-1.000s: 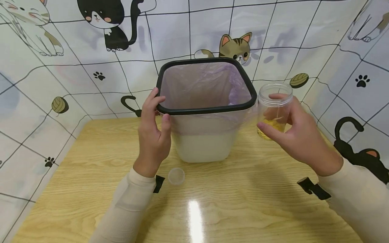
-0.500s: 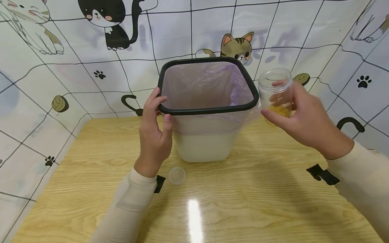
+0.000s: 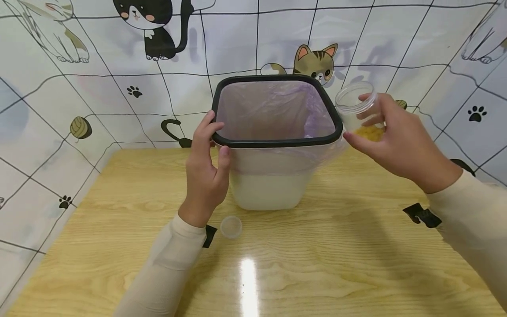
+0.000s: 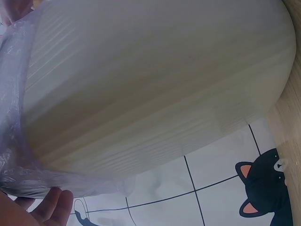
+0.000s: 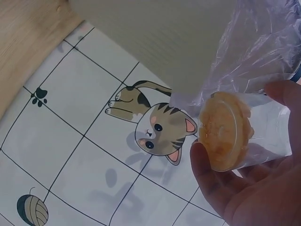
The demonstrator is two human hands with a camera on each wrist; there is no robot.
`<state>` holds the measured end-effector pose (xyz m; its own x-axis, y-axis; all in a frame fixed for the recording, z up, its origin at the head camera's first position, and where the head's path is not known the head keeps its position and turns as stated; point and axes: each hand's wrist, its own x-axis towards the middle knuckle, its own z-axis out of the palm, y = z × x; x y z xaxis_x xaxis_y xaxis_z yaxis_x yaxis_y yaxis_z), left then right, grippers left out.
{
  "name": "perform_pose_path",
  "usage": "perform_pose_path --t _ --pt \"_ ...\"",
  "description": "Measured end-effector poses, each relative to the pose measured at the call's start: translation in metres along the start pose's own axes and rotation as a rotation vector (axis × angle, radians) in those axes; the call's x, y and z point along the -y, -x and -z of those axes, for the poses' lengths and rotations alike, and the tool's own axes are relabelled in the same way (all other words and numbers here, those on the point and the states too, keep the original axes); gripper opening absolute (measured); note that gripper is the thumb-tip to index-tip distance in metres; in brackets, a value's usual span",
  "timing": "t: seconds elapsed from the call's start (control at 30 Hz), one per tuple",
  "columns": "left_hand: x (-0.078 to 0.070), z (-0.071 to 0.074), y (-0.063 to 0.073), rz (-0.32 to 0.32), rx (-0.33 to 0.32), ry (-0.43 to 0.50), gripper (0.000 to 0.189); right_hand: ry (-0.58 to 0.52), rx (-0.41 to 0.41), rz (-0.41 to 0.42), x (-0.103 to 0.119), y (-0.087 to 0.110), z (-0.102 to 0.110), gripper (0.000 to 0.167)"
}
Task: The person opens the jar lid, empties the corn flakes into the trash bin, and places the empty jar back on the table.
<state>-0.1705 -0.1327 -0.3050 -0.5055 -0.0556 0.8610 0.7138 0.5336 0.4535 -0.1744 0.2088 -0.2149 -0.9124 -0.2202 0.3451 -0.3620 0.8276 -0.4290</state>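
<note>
A pale trash bin point(image 3: 269, 191) with a black rim and a thin purple liner stands upright on the table. My left hand point(image 3: 203, 174) grips its left front corner, fingers at the rim and thumb on the front; those fingers point(image 4: 55, 206) also show beside the liner in the left wrist view. My right hand point(image 3: 404, 143) holds a clear, lidless jar point(image 3: 350, 115) at the bin's right edge, its mouth leaning toward the bin. Yellow, lumpy contents point(image 3: 370, 132) lie at the jar's bottom, seen through the base point(image 5: 225, 132) in the right wrist view.
A small round translucent lid point(image 3: 231, 227) lies on the wooden table point(image 3: 317, 259), near my left wrist. Cat-print cloth point(image 3: 233, 39) with grid lines rises behind the bin and along both sides.
My right hand has raised the jar and tipped its mouth leftward toward the bin. My left hand keeps its hold on the rim. The head view has shifted slightly.
</note>
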Motion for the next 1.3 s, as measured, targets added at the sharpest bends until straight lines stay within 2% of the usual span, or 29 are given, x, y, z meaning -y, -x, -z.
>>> perform_pose_path --t 0.23,0.43,0.57,0.7,0.77,1.03,1.13,1.3 --pt "-0.001 -0.001 0.0 0.013 0.002 -0.003 0.051 0.071 -0.003 0.023 0.001 -0.003 0.002 0.066" --pt "-0.001 -0.001 0.0 0.014 0.006 -0.002 0.052 0.128 0.049 -0.018 0.005 -0.009 0.009 0.062" --pt "-0.004 -0.003 0.0 0.014 0.02 0.001 0.048 0.148 0.098 -0.063 0.008 -0.012 0.016 0.076" --pt "-0.003 -0.001 0.001 0.02 0.023 -0.002 0.046 0.142 0.124 -0.072 0.012 -0.013 0.017 0.092" --pt "-0.003 0.0 0.001 0.022 0.024 -0.008 0.048 0.149 0.128 -0.064 0.014 -0.013 0.017 0.092" --pt "-0.003 0.001 0.002 0.026 0.038 -0.007 0.045 0.223 0.08 0.034 0.019 -0.022 0.02 0.076" --pt "-0.002 0.001 0.001 0.019 0.027 -0.009 0.045 0.238 0.054 0.053 0.024 -0.031 0.023 0.077" --pt "-0.002 0.001 -0.001 0.007 0.021 -0.009 0.046 0.206 0.023 0.024 0.032 -0.045 0.028 0.085"
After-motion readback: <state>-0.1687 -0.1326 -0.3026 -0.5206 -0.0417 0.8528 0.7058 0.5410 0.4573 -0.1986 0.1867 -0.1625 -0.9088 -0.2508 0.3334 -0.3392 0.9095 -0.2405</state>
